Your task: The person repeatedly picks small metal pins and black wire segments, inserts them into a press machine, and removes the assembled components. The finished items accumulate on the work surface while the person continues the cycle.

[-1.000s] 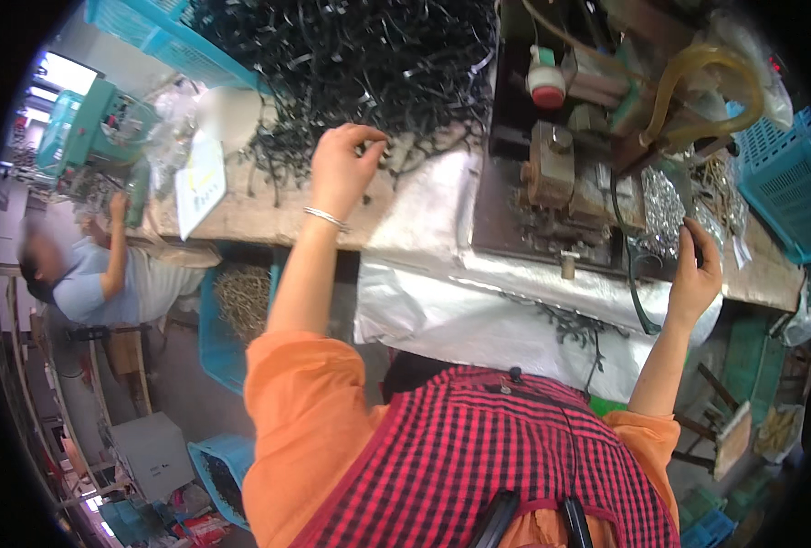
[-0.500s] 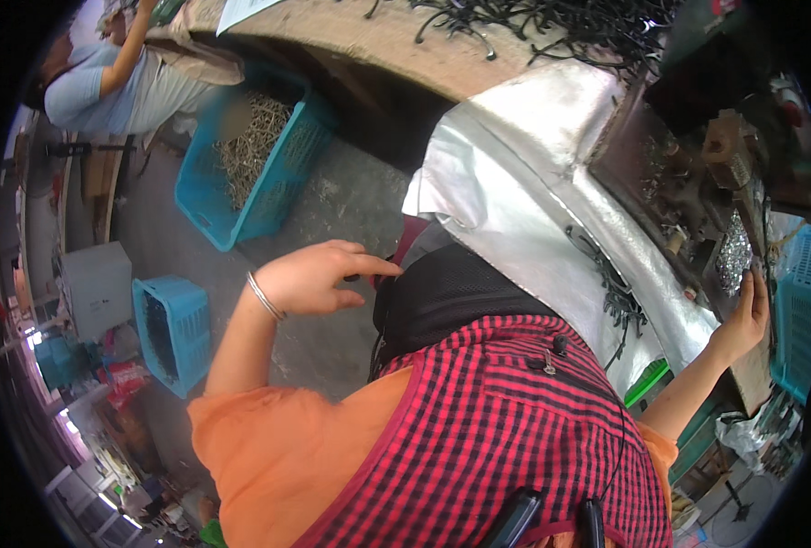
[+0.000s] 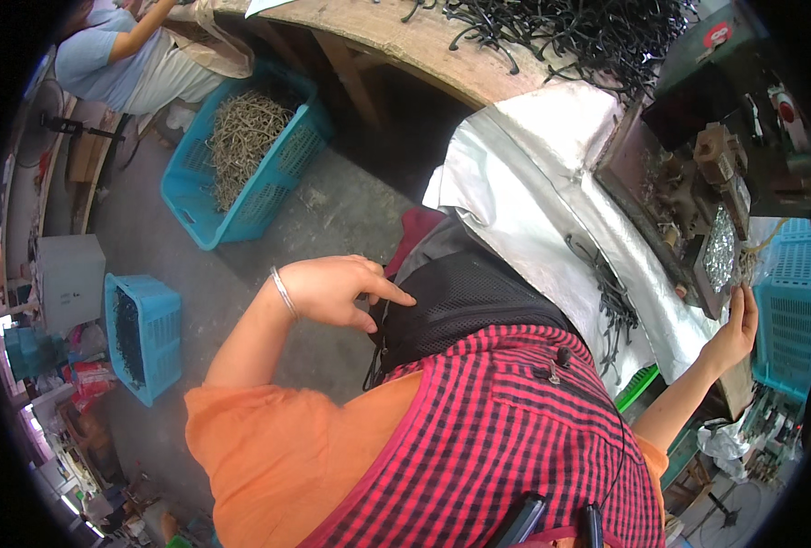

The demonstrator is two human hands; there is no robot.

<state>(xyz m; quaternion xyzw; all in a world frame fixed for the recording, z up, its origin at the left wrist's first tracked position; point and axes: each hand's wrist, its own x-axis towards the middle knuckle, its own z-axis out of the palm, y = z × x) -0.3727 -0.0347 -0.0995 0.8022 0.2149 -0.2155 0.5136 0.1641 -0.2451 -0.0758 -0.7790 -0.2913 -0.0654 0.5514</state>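
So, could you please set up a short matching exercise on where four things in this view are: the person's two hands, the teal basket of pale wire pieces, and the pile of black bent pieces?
Things:
1. left hand
2. right hand
3. teal basket of pale wire pieces
4. pile of black bent pieces

Places:
A. on the wooden bench top
B. on the black mesh pouch at the waist
C. on the floor under the bench
D. raised by the machine, beside the tray of shiny bits

Pairs: 1-B, 2-D, 3-C, 4-A
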